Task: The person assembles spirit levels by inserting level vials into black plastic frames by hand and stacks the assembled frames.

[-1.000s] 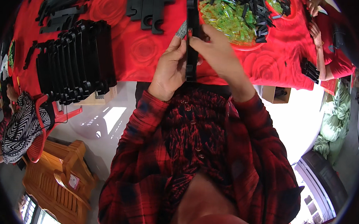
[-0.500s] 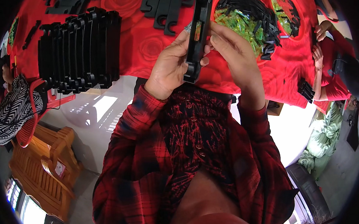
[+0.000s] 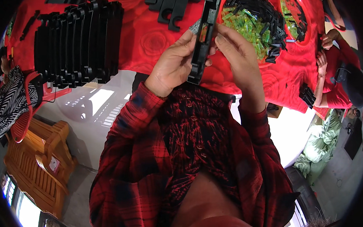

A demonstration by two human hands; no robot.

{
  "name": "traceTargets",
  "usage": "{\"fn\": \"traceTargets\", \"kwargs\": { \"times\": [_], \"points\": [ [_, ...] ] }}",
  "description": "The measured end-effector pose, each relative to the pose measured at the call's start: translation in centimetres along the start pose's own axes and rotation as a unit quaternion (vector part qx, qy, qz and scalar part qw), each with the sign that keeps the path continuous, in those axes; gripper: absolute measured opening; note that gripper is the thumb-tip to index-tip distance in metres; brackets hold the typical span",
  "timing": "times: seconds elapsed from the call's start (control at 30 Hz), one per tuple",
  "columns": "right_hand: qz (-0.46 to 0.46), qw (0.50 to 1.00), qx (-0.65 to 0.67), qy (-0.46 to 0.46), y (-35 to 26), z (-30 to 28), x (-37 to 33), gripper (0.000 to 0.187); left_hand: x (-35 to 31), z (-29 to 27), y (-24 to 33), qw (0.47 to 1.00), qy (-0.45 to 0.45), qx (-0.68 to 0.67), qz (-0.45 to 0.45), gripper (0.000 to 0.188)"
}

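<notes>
Evidently, close two-handed work over the near edge of a red-clothed table (image 3: 146, 50).
A row of upright black housings (image 3: 76, 42) stands at the near left corner, and a heap of clear green and black pieces (image 3: 251, 35) lies toward the right edge. Between them, above the near edge, a long black frame (image 3: 200, 55) is held slightly tilted. The left hand (image 3: 170, 68) grasps its left side; the fingers of the right hand (image 3: 240, 51) meet its right side, how firmly I cannot tell. In its channel shows a small yellowish piece (image 3: 203, 33). Best, I'd judge, to let the left hand bear the frame steadily, keep the right fingertips light, and press evenly rather than at one end.
</notes>
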State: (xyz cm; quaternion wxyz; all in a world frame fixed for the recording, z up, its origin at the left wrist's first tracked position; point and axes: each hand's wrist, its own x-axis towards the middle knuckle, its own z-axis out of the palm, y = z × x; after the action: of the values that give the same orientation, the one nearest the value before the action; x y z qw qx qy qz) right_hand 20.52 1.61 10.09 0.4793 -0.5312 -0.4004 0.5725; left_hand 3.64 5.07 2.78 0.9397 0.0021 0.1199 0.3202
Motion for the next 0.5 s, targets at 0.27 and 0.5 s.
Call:
{"fn": "traceTargets", "kwargs": {
  "times": [0.27, 0.5],
  "points": [
    [0.013, 0.999, 0.015, 0.028, 1.0, 0.5, -0.2, 0.039, -0.1, -0.9, -0.2, 1.0, -0.005, -0.002, -0.006, 0.037],
    [-0.093, 0.98, -0.129, 0.12, 3.9, 2.5, 0.5, 0.041, 0.2, -1.5, -0.4, 0.999, 0.012, 0.038, 0.025, 0.044]
  ]
}}
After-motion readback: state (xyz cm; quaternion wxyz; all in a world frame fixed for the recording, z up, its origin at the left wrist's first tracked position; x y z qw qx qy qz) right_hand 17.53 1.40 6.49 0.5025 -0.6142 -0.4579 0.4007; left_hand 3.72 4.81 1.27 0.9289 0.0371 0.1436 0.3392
